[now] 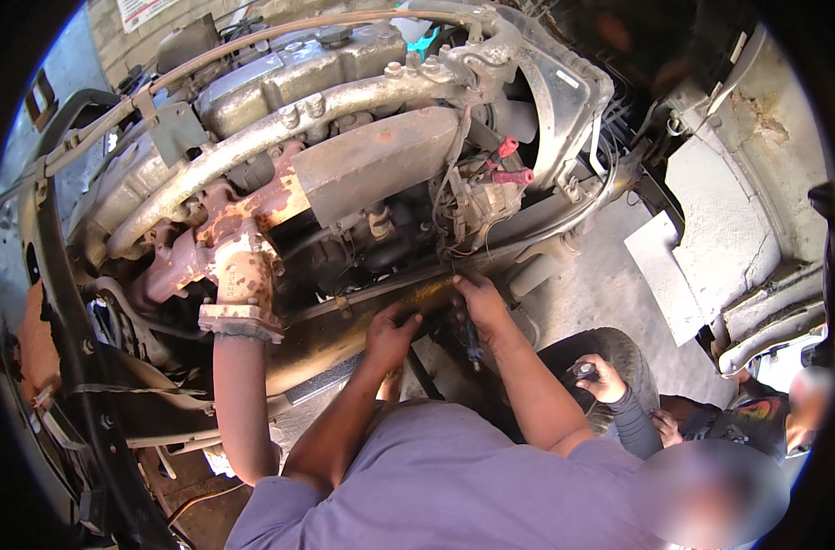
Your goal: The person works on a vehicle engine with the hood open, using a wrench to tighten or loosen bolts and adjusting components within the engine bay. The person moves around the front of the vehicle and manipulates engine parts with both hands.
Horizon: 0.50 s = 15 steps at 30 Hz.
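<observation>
My left hand (390,337) lies against the long dirty frame rail (330,353) beneath the engine, its thumb standing apart from the fingers. Just to its right, my right hand (480,301) reaches up to the rail's upper edge. Those fingers are closed near some thin wires, and what they pinch is too small to make out. Below my right hand hangs a slim dark part (473,348); whether the hand holds it cannot be told. An alternator-like unit (480,206) with two red-capped terminals (513,176) sits above my hands.
A rusty exhaust pipe (243,394) drops past my left arm. Across the back runs the large engine (307,78). To the right, a co-worker's hand (601,378) holds a small dark round thing beside a tyre (637,353). A white body panel (720,220) stands at far right.
</observation>
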Each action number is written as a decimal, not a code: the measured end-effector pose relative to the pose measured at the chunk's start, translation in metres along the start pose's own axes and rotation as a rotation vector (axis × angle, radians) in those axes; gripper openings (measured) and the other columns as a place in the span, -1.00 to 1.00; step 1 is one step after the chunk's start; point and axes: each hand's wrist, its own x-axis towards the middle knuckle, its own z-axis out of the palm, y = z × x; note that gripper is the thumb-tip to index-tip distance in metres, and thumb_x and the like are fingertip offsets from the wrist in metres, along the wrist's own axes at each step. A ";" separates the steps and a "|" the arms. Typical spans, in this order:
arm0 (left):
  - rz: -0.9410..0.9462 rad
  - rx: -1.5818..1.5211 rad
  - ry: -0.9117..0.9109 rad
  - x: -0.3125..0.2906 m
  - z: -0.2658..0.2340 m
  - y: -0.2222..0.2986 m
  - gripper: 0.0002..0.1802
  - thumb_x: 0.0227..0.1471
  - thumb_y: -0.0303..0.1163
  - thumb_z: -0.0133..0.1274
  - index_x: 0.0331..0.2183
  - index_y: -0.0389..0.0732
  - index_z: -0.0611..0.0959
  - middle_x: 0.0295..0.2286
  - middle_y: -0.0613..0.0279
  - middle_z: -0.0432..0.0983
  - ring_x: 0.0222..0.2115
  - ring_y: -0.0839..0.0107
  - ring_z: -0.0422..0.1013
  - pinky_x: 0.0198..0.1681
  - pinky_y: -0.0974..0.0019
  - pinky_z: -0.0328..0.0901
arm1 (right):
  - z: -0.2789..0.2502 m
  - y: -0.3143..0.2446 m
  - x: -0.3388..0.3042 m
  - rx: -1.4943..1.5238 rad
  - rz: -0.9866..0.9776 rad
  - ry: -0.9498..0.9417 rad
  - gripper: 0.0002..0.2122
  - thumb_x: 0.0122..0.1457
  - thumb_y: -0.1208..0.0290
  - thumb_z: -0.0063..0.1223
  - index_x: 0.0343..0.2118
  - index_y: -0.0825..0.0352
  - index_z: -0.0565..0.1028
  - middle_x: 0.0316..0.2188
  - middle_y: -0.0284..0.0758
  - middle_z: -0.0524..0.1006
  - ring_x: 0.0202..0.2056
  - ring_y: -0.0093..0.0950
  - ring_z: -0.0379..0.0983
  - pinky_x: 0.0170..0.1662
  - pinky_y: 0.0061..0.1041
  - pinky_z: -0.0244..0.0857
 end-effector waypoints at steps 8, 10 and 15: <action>-0.041 -0.023 0.001 0.005 0.005 -0.011 -0.71 0.21 -0.39 0.27 -0.10 -0.36 0.72 -0.36 0.14 0.68 -0.35 0.47 0.55 -0.21 0.34 0.43 | -0.035 -0.136 -0.037 -1.058 -0.724 0.577 -0.42 0.09 0.38 0.42 0.20 0.30 0.47 0.04 -0.06 0.59 -0.01 -0.04 0.60 0.10 -0.21 0.49; 0.020 -0.005 -0.017 0.007 0.009 -0.005 -0.73 0.21 -0.40 0.27 -0.11 -0.36 0.72 -0.37 0.15 0.68 -0.36 0.47 0.54 -0.21 0.34 0.43 | -0.043 -0.180 -0.029 -1.187 -0.861 0.472 -0.15 0.03 0.35 0.45 0.42 0.10 0.25 0.32 0.03 0.36 0.14 0.06 0.50 0.20 -0.10 0.45; -0.013 -0.034 -0.062 0.003 0.008 0.006 -0.70 0.18 -0.35 0.28 -0.10 -0.33 0.73 -0.24 0.02 0.72 -0.22 0.30 0.60 -0.07 0.24 0.43 | -0.034 -0.253 0.018 -1.887 -0.795 0.157 -0.38 0.01 0.49 0.33 0.20 0.28 0.42 0.18 -0.03 0.50 -0.07 0.05 0.61 -0.01 -0.10 0.56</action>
